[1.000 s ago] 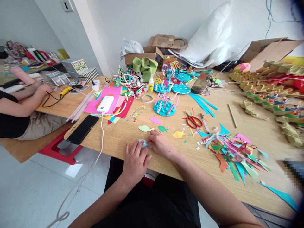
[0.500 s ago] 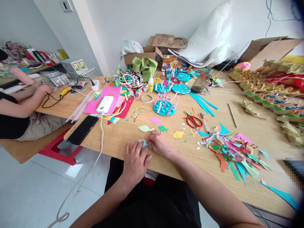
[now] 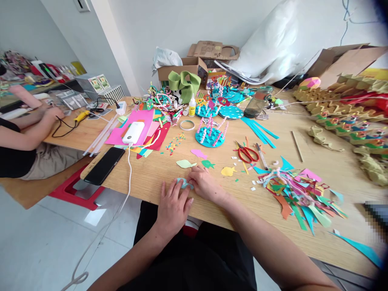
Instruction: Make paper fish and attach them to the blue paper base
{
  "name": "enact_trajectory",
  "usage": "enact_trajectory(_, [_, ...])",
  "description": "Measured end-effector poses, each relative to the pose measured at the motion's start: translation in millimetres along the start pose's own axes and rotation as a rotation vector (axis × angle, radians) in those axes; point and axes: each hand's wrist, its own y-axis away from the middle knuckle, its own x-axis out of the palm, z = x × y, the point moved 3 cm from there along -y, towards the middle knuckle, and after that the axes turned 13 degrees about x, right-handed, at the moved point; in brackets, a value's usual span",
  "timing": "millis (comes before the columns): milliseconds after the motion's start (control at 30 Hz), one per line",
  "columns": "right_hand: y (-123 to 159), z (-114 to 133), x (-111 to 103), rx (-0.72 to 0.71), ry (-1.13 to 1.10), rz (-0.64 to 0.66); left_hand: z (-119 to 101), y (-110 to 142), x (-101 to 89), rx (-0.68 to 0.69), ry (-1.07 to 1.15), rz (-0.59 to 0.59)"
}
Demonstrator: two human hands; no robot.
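Resting at the worktop's front-left corner, a black phone beside the cable.
Near the front edge, the left hand's slightly spread fingers touch a light-blue paper piece; the right hand's fingers curl closely at its right end, any pinch hidden. Farther right lie red-handled scissors, then heaped paper scraps.

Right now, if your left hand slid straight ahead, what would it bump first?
My left hand is touching the light-blue paper; past that, probably the pale green paper fish, though depth is unclear.
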Motion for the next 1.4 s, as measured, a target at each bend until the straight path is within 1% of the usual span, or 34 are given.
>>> enact_trajectory(133, [-0.4,-1.0,0.9,0.013,-0.016,-0.015,-0.2,0.0,-0.4,0.004,-0.001,-0.009])
enact_trajectory(533, [-0.2,0.2,-0.4,0.066,-0.042,0.017,-0.1,-0.5,-1.9,0.012,-0.008,-0.030])
enact_trajectory(833, [-0.3,2.8,-3.0,0.100,-0.062,0.037,0.7,0.4,0.3,0.005,0.002,-0.021])
enact_trajectory(1067, [-0.8,5.5,-4.1,0.085,-0.099,0.023,1.4,0.6,1.4,0.007,0.004,-0.024])
enact_trajectory(1200, [-0.3,4.9,-3.7,0.073,-0.050,0.010,1.1,0.5,0.9,0.008,0.003,-0.025])
enact_trajectory(1400, [0.8,2.2,-3.4,0.074,0.016,0.028,1.1,0.5,0.5,0.006,-0.002,-0.029])
